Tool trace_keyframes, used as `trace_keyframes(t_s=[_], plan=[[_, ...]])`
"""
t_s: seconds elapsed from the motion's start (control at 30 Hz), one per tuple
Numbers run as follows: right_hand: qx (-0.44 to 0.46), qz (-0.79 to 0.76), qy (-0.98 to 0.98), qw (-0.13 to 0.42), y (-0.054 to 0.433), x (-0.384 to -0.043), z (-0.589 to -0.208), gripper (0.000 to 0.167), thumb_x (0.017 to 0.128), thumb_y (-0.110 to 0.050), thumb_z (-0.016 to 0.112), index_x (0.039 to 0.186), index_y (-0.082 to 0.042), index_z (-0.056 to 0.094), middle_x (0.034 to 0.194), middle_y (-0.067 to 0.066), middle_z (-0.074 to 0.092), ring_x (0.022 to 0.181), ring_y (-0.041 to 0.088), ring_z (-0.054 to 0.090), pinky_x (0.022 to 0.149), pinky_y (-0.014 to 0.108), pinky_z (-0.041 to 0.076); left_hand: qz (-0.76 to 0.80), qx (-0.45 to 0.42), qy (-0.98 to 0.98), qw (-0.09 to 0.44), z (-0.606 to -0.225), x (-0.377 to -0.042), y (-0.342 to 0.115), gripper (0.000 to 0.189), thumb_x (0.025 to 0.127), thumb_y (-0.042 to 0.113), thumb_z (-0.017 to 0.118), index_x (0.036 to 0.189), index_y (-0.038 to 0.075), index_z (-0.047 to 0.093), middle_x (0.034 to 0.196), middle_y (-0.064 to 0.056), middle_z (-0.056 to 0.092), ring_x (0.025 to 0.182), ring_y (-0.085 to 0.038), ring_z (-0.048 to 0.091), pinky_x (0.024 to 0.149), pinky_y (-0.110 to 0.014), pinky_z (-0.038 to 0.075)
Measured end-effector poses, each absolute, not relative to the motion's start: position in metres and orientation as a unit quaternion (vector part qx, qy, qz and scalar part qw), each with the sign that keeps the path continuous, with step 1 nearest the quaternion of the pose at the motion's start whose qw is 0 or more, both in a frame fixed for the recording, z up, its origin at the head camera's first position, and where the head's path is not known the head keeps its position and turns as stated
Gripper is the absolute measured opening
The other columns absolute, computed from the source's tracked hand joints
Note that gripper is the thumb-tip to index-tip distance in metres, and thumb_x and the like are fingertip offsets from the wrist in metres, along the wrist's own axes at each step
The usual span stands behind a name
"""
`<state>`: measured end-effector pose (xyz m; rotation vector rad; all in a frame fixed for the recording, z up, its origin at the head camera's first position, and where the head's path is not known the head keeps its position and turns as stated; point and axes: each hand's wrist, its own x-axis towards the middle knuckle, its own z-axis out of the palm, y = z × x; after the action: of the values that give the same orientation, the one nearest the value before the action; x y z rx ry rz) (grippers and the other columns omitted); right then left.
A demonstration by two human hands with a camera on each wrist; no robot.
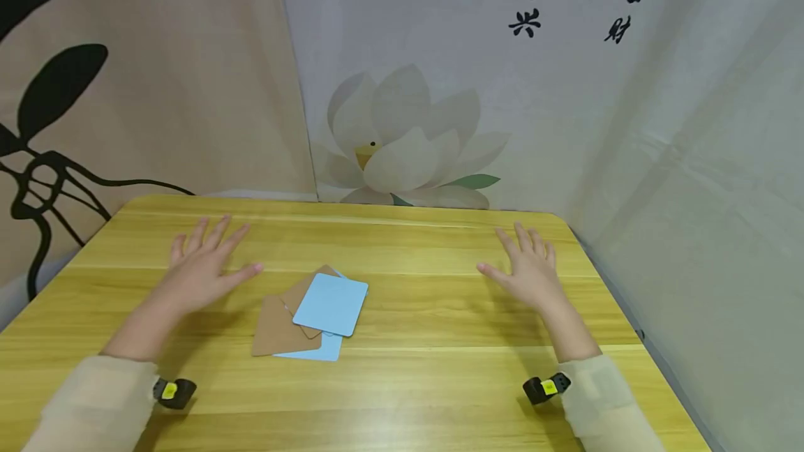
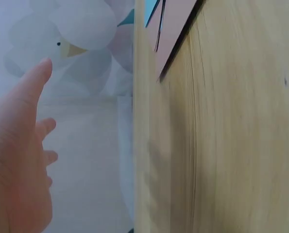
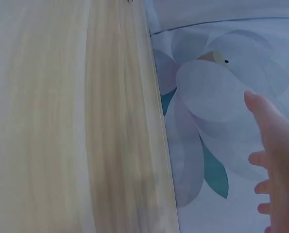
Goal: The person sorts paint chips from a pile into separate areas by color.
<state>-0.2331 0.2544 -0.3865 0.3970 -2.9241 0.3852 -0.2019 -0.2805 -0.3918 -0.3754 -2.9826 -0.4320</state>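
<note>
Several square cards lie in a loose overlapping pile left of the table's middle. On top is a light blue card [image 1: 331,304], with brown cards [image 1: 284,326] and another blue card [image 1: 323,349] showing under it. My left hand [image 1: 202,272] hovers over the table to the left of the pile, fingers spread and holding nothing. Far to the right of the cards, my right hand [image 1: 529,272] is also raised with spread fingers and holds nothing. In the left wrist view the edge of a brown card [image 2: 176,36] shows at the top, apart from the hand.
The wooden table [image 1: 433,389] has its far edge against a pale curtain [image 1: 402,33] printed with a flower and dark characters. A small black wrist camera [image 1: 176,393] is on the left wrist, and another wrist camera [image 1: 546,388] on the right.
</note>
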Motion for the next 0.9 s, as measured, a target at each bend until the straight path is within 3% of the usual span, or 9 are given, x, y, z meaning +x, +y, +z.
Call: trace_keyframes(t_s=[0.4, 0.9], plan=[[0.167, 0.161, -0.967, 0.101, 0.221, -0.220, -0.392, 0.087, 0.085, -0.066, 0.055, 0.151, -0.014, 0.031, 0.155, 0.019, 0.015, 0.139, 0.043, 0.012, 0.107, 0.061, 0.001, -0.182, -0.180, -0.962, 0.092, -0.389, -0.194, -0.259, 0.082, 0.091, 0.054, 0.056, 0.154, 0.013, 0.021, 0.158, -0.017, 0.003, 0.141, -0.041, -0.009, 0.103, -0.066, -0.009], [0.195, 0.194, -0.955, 0.112, 0.178, -0.208, -0.404, 0.083, 0.085, -0.059, 0.062, 0.150, -0.017, 0.034, 0.155, 0.015, 0.020, 0.140, 0.038, 0.016, 0.108, 0.059, 0.009, -0.230, -0.222, -0.945, 0.073, -0.405, -0.192, -0.235, 0.081, 0.089, 0.048, 0.063, 0.153, 0.014, 0.026, 0.158, -0.015, 0.011, 0.142, -0.042, -0.001, 0.103, -0.068, 0.000]])
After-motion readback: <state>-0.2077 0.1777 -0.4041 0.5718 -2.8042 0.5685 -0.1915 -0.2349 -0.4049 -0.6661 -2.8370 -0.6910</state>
